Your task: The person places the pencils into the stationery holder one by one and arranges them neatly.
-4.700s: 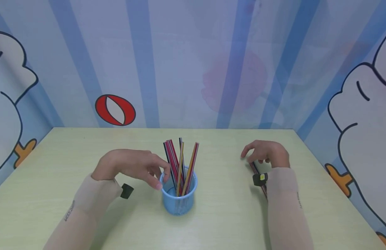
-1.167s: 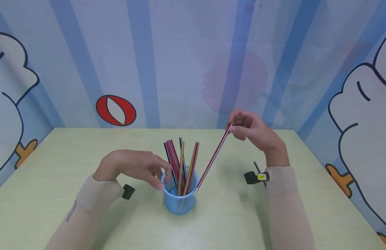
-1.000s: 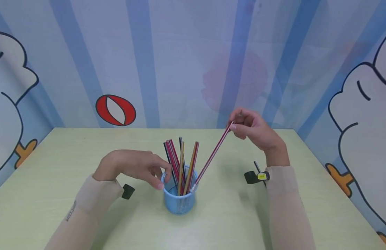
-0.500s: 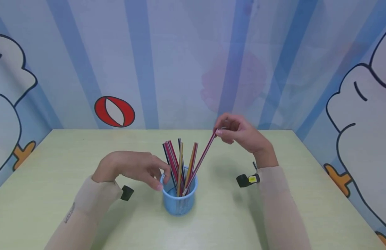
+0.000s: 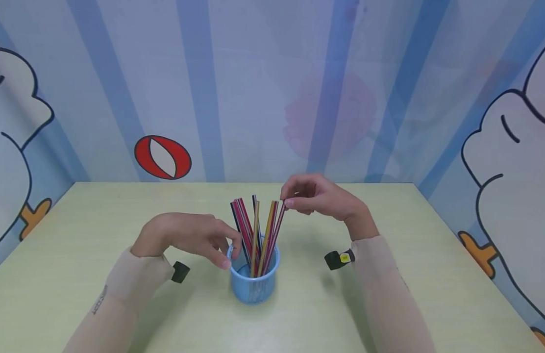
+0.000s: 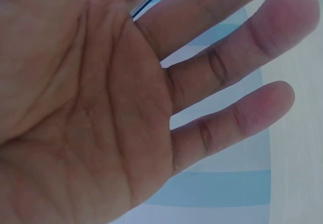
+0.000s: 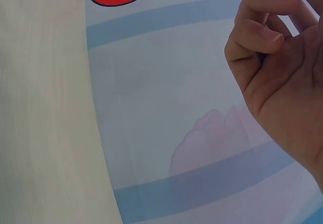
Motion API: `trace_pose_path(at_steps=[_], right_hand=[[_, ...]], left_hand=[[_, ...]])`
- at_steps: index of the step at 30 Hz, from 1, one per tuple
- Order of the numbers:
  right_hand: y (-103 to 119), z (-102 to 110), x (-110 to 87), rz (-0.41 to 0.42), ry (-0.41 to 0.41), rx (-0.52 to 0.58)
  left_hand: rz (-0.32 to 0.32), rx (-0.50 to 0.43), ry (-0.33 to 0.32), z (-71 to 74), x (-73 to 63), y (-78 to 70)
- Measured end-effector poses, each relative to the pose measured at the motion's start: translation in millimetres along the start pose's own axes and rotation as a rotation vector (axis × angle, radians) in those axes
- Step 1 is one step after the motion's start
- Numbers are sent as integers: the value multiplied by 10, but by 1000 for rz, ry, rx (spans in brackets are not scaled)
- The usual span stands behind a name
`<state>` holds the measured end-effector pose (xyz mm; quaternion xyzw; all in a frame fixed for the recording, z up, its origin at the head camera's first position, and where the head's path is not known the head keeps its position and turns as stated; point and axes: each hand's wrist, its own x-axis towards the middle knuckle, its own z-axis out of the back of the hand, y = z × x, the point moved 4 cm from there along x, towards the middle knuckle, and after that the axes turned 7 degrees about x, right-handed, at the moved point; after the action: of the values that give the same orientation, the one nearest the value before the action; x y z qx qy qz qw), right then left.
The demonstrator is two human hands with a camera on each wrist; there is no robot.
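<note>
A light-blue cup (image 5: 252,290) stands on the table with several striped pencils (image 5: 242,218) leaning in it, red, yellow and dark. My left hand (image 5: 190,235) holds the cup's near-left rim, index finger over the inside and thumb at the outer edge. Its palm and spread lower fingers fill the left wrist view. Above the cup's right side, my right hand (image 5: 321,198) pinches the top end of a red striped pencil (image 5: 278,228) between thumb and index finger. That pencil's lower end is down inside the cup among the others.
The pale wooden table (image 5: 122,201) meets a blue striped backdrop (image 5: 263,98) at its far edge. Printed cloud shapes cover the side panels. Black wrist cameras (image 5: 338,260) hang under both sleeves.
My right hand took up the red pencil from the table's right side, moved left and lowered it into the cup. It now stands steeper. The left hand stays at the rim.
</note>
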<state>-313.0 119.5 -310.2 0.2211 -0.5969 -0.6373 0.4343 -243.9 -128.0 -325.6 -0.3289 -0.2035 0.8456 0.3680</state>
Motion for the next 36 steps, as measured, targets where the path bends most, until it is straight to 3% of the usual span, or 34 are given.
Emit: trace_pose_path(at_steps=[22,30,36], right_hand=[[148,-152,32,-12,71,60],[87,-200,100,-51,59,-6],[80,-92,19,-99,-1,-150]], left_hand=[[-8,51,-2,28,5,-43],[3,36,4,20,-1,-43],[9,33,5,3,-2,-31]])
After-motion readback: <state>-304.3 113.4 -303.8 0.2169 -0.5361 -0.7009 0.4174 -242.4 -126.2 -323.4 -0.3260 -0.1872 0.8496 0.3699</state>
